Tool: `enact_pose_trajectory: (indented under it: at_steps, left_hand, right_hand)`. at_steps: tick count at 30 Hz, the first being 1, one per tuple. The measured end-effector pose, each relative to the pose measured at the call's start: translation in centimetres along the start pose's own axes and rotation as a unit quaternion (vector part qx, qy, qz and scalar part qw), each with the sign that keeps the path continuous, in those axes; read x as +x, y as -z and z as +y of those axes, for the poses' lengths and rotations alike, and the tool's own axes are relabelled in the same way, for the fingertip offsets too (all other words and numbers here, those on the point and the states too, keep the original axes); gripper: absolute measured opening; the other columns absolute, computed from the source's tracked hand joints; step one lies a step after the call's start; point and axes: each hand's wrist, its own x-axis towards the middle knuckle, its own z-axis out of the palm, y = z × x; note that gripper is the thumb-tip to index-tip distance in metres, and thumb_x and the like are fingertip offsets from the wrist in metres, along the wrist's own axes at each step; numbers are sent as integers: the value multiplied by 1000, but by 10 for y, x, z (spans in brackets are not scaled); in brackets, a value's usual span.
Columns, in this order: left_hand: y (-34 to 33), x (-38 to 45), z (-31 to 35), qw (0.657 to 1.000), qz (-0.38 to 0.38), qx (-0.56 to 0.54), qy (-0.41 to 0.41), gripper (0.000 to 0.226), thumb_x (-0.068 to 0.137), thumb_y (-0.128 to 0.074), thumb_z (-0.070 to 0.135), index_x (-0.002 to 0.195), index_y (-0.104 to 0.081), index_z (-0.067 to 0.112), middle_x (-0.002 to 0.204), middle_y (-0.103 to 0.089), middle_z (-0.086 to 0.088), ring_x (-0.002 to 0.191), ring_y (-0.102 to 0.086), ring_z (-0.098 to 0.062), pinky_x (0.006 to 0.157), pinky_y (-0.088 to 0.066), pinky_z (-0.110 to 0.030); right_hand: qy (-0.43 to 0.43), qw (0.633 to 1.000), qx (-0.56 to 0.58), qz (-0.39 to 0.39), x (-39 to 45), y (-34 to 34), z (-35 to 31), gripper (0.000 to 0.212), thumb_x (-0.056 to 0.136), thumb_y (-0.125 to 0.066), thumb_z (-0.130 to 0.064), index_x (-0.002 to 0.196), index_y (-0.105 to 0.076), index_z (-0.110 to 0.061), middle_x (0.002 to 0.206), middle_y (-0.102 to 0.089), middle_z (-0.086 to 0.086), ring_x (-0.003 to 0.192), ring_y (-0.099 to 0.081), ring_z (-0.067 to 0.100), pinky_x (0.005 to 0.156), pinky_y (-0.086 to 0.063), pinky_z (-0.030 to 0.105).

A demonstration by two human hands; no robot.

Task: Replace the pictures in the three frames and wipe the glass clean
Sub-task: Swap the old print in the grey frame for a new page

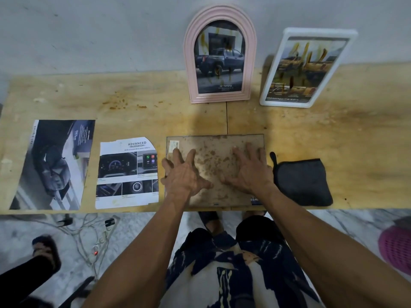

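Both hands flat on face-down frame [214, 161] at counter's [355, 134] near edge: left hand [182, 172] on left part, right hand [250, 170] on right, fingers spread, gripping nothing. Stained backing board faces up. Black cloth [303, 182] just right of frame. Two loose pictures left: arched one [127, 173] near, bigger one [54, 163] farther. Pink frame [220, 54] and white frame [308, 67] lean on wall, glass smeared yellow.

3rd frame [215, 170] face-down at table edge; pink arched [219, 56] & white [308, 67] frames upright, glass smeared
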Motion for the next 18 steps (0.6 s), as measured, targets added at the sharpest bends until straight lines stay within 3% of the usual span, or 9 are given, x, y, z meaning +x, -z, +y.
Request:
enact_pose_trajectory:
  at_steps: [3,7,11,14,18]
  left_hand:
    - [1,-3,2,1000,-16,-9,7,110,60,-84,65,147,-19,47,157,-2,5,141,-8,-46,93,-42,-73]
    - [0,-4,2,1000,-15,-7,4,111,63,-83,65,150,-16,47,160,3,6,144,-4,-46,97,-39,-75]
    - [0,-4,-1,1000,-27,-2,0,115,65,-80,67,154,-9,46,164,10,5,147,2,-45,100,-35,-74]
    - [2,-6,-3,999,-47,8,-10,131,57,-86,64,156,-1,44,164,16,3,147,9,-46,102,-34,-73]
    - [0,-10,-5,998,-51,35,-11,147,48,-94,56,156,6,43,164,24,-1,148,16,-47,106,-28,-73]
  right_hand:
    - [12,1000,-11,-6,-1,-2,2,111,71,-52,-84,154,6,-37,162,10,-3,146,10,38,108,-30,62]
    - [53,998,-31,-28,8,-10,18,119,73,-70,-67,152,15,-38,162,17,0,147,14,40,114,-25,61]
    - [110,992,-64,-9,0,-20,44,119,69,-75,-65,153,5,-38,163,11,-1,149,11,33,116,-26,54]
    - [120,992,-15,24,-14,-27,53,113,72,-74,-63,155,-2,-39,165,6,-2,150,12,27,117,-25,53]
    - [105,994,-33,-4,-13,-29,47,109,76,-68,-64,154,4,-41,164,12,-5,148,20,27,118,-22,52]
